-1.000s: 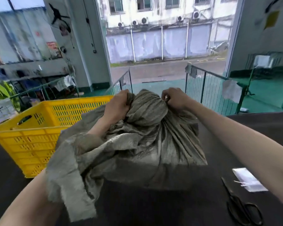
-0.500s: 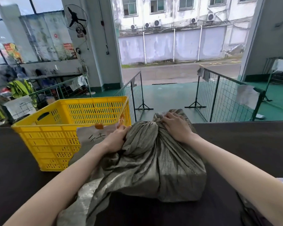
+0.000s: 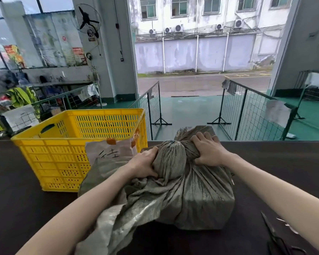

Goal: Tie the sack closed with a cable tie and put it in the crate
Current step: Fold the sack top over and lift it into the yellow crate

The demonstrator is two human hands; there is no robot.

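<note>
The sack [image 3: 188, 190] has been lowered from its raised position onto the counter [image 3: 26, 199] — its gathered neck is now clasped lower by both hands — left hand [image 3: 143, 163], right hand [image 3: 209, 150].

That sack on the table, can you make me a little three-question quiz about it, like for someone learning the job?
1. True or false: the sack is already inside the yellow crate.
2. Which hand grips the bunched cloth on the side nearer the crate? A) left hand B) right hand C) neither
3. Fill in: the scissors lie on the table to the ____ of the sack.

Key
1. False. It sits on the table beside the crate.
2. A. The right hand holds the far, bunched top.
3. right.
</note>
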